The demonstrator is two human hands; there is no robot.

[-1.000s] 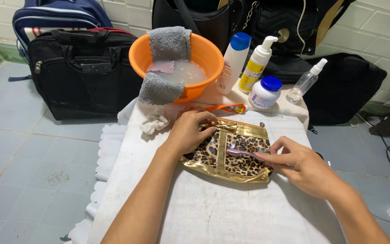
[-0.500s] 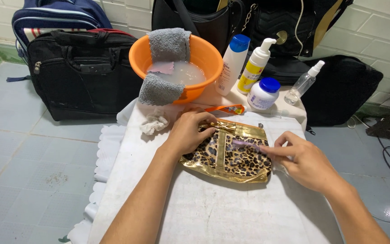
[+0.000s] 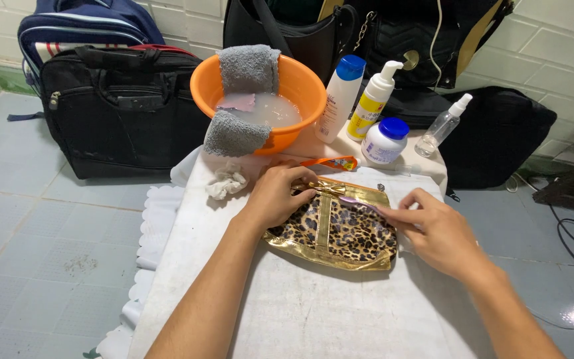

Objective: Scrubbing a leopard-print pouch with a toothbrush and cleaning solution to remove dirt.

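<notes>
Leopard-print vinyl with gold trim made up the pouch [image 3: 332, 231], which lay flat near the middle of the white-covered table [image 3: 313, 312], its long axis running left to right and tipped slightly, the right end lower and nearer the person. A gold band crossed it from back edge to front edge, topped by a small gold bow at the back edge.

The left hand [image 3: 279, 194] pressed down on the pouch's back left corner, fingers curled over the gold top edge. The right hand [image 3: 436, 233] pinched a thin purple brush [image 3: 360, 201] between thumb and fingertips, its tip pointing left along the pouch's top edge.

Along the table's far edge stood an orange basin [image 3: 300, 90] of cloudy water with a grey towel [image 3: 247, 70] draped over its rim. To its right came a tall white bottle with a blue cap [image 3: 340, 100], a yellow-labelled pump bottle [image 3: 373, 100], a squat white jar with a blue lid [image 3: 385, 141] and a clear spray bottle [image 3: 441, 126] leaning right. An orange toothbrush [image 3: 327, 163] lay in front of the basin, and a crumpled white cloth [image 3: 226, 181] sat near the back left corner.
</notes>
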